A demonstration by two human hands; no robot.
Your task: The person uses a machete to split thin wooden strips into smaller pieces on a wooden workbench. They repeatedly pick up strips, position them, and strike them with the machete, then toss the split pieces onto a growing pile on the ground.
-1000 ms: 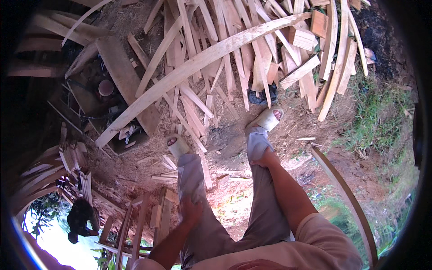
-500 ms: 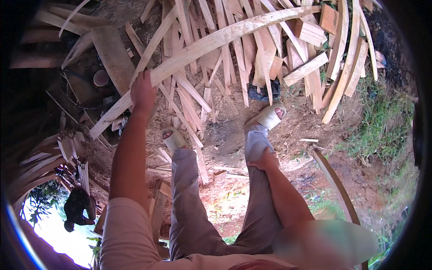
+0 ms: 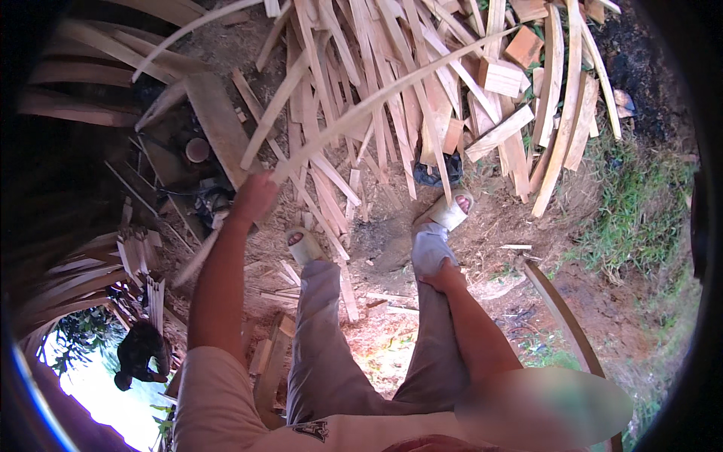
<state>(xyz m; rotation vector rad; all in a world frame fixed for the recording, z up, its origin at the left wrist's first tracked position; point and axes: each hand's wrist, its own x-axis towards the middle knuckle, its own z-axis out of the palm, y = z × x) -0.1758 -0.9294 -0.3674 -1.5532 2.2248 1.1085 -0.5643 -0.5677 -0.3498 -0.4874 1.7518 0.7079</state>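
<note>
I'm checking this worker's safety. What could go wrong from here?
The long wooden strip is held by the left hand alone, near one end, so it might twist or drop if the grip slips. In view it crosses the loose wood pile, so it could snag or dislodge pieces. The open-toed sandals leave the toes bare, so falling wood may hurt them.

Left hand (image 3: 256,197) stretched forward; right hand (image 3: 446,278) on leg (image 3: 423,331).
</note>
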